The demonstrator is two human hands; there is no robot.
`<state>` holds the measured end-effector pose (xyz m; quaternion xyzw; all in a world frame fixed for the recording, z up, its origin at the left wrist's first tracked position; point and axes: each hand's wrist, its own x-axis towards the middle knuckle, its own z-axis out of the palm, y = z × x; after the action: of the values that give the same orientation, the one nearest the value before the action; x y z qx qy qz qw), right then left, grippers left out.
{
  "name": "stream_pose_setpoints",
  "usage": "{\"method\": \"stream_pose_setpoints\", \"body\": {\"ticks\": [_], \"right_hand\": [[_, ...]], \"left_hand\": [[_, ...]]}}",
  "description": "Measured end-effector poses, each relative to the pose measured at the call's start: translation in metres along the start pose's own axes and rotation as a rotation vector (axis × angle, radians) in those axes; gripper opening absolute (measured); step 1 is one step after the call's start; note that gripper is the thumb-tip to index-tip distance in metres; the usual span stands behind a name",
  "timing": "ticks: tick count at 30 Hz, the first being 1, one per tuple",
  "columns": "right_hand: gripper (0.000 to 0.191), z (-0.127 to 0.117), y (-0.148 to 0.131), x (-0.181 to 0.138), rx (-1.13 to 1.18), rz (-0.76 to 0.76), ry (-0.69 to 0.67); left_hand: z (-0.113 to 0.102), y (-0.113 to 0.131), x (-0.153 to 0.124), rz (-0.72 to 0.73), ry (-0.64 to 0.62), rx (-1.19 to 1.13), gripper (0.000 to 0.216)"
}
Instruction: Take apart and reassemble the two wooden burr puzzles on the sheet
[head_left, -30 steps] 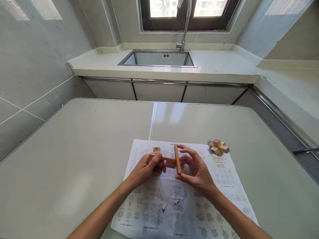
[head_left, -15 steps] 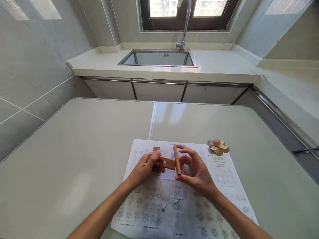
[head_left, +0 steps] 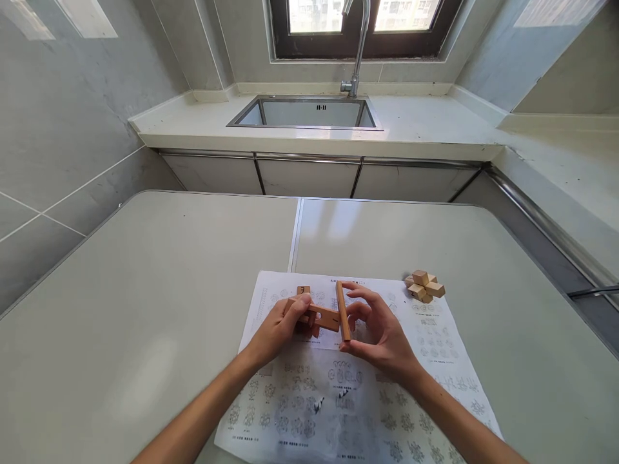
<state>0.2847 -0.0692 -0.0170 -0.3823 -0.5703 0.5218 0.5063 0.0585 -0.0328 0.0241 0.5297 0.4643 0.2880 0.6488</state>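
My left hand (head_left: 286, 317) is closed around several joined wooden puzzle pieces (head_left: 327, 318); a slot and a dark mark show on the piece that sticks out to the right. Another marked wooden end (head_left: 303, 289) rises behind my left fingers. Between thumb and fingertips, my right hand (head_left: 376, 325) pinches a flat wooden bar (head_left: 343, 312) by its two ends. That bar stands edge-on to me at the right end of the left-hand pieces, seemingly against them; whether they interlock I cannot tell. My left palm hides part of the pieces.
Under my hands lies a printed sheet (head_left: 309, 444) of puzzle diagrams on a pale table (head_left: 145, 309). An assembled wooden burr puzzle (head_left: 424, 286) sits at the sheet's upper right corner. Beyond the table are a counter with a sink (head_left: 304, 127) and a faucet (head_left: 356, 58).
Almost nothing differs. The bar in my right hand has shifted very slightly, while both hands keep their hold.
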Motion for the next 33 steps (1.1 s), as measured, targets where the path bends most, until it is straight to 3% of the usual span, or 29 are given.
{"method": "stream_pose_setpoints", "body": {"ticks": [33], "right_hand": [[0.064,0.0005,-0.0019,0.0019,-0.037,0.012,-0.009]], "left_hand": [[-0.0017,0.0016,0.0042,-0.017,-0.018,0.024,0.053]]}}
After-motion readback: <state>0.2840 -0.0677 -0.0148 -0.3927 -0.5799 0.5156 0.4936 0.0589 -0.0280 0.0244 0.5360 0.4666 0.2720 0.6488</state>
